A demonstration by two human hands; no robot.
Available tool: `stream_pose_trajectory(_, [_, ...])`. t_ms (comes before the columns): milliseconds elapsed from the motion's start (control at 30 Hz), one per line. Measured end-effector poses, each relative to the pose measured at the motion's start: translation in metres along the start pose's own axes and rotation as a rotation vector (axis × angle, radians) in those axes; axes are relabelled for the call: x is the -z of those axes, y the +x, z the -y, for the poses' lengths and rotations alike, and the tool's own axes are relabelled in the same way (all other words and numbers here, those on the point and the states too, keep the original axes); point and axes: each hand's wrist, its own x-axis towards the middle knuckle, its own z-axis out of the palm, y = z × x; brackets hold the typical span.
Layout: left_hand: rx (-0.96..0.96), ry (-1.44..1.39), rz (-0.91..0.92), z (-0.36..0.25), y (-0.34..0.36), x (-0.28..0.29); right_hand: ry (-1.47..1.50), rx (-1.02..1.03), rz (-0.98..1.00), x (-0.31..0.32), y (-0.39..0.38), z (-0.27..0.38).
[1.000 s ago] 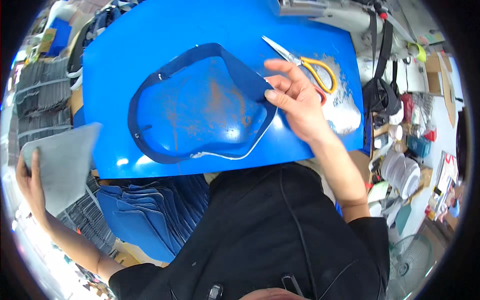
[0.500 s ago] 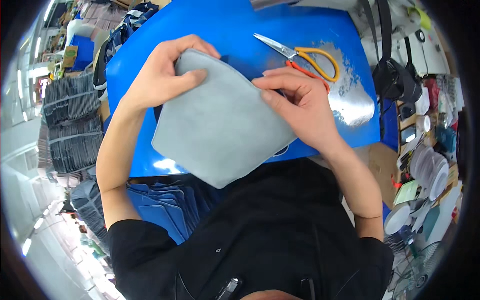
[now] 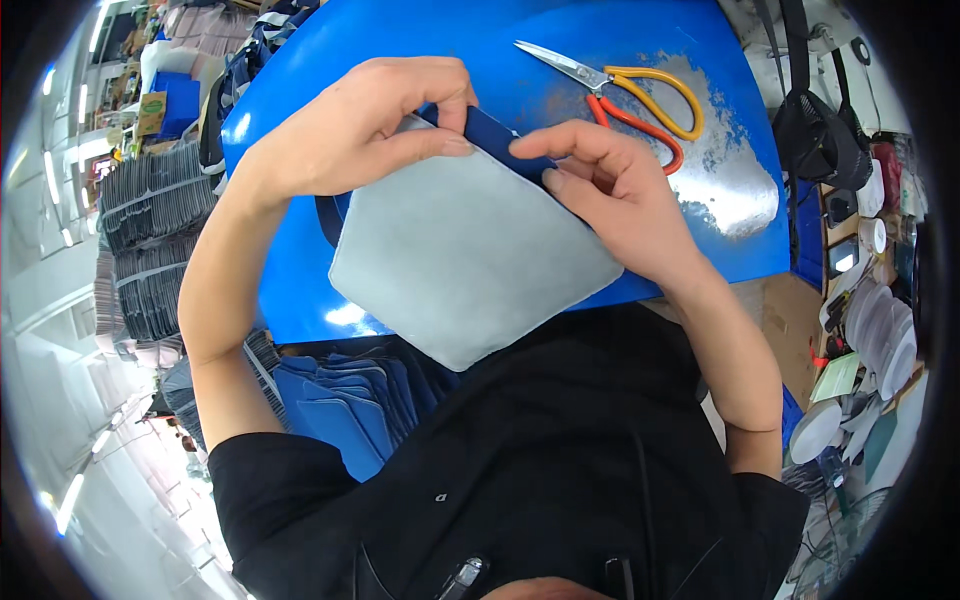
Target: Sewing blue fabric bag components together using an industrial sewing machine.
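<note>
Between my hands is a grey fabric panel (image 3: pixel 470 255) with stitched edges and a pointed lower corner. Along its far edge a dark blue strip of fabric (image 3: pixel 487 132) shows, part of it behind the panel. My left hand (image 3: pixel 400 125) pinches the far left edge, thumb on the grey face and fingers on the blue side. On the far right edge, my right hand (image 3: pixel 610 185) grips the panel and the blue strip between thumb and index finger; its other fingers are curled. Just beyond that hand lie scissors (image 3: pixel 610 82) with one yellow and one red handle, blades apart.
The panel is held over a blue worktable (image 3: pixel 340 40) with a worn, shiny patch at right. Blue fabric pieces (image 3: pixel 350 400) are stacked below its near left edge. Bundled grey stacks (image 3: pixel 155 235) stand at far left, a black strap and bag (image 3: pixel 815 130) hang at right.
The dark blue strip at the far edge has come into sight. My left hand has moved right along that edge, nearer my right hand. In view, the panel and scissors have shifted slightly right.
</note>
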Motion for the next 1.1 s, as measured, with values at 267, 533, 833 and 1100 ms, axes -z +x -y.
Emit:
stream_pose_trajectory(267, [-0.055, 0.074, -0.109, 0.001, -0.011, -0.003, -0.295, 0.127, 0.047, 0.012, 0.001, 0.005])
stream_pose_trajectory(533, [0.041, 0.069, -0.155, -0.004, -0.014, -0.006, -0.451, 0.168, -0.040, 0.004, -0.002, 0.001])
stream_pose_trajectory(833, [-0.039, 0.047, -0.088, -0.001, -0.014, 0.007, -0.392, 0.257, -0.097, -0.004, 0.001, -0.001])
stream_pose_trajectory(1100, [-0.011, -0.171, -0.192, 0.013, -0.016, -0.004, -0.342, 0.195, -0.112, -0.004, 0.002, -0.003])
